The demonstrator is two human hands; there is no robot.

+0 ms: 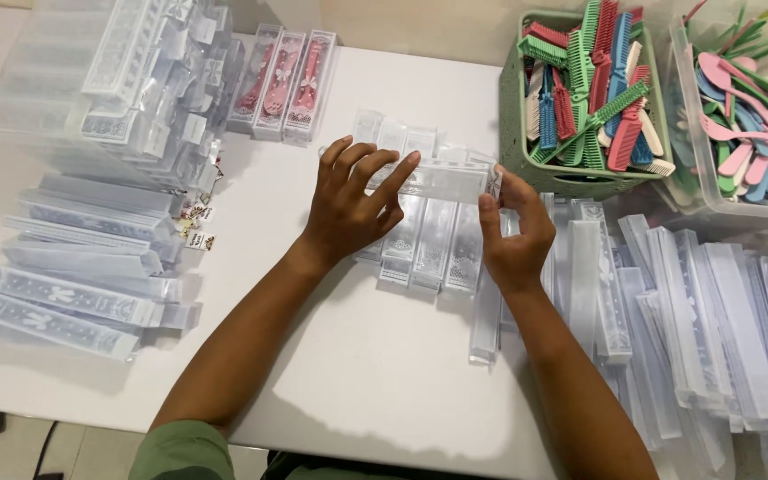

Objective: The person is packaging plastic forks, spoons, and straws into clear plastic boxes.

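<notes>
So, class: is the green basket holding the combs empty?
No, the green basket is packed with combs in red, green, blue and cream.

A clear plastic sleeve (442, 180) printed with a white lace-like pattern sits on a white worktop (357, 373). More clear sleeves (695, 329) with white printed trim lie heaped alongside, and another clear stack (73, 284) shows white bow and lace motifs. Three filled packs (282, 84) show pink contents behind white-patterned clear fronts. A pale green basket (513, 151) brims with combs (593, 89) in red, green, blue, pink and cream. A clear bin (682, 178) carries pink, green and blue pieces. An olive green sleeve (180, 453) shows at the bottom edge.
</notes>
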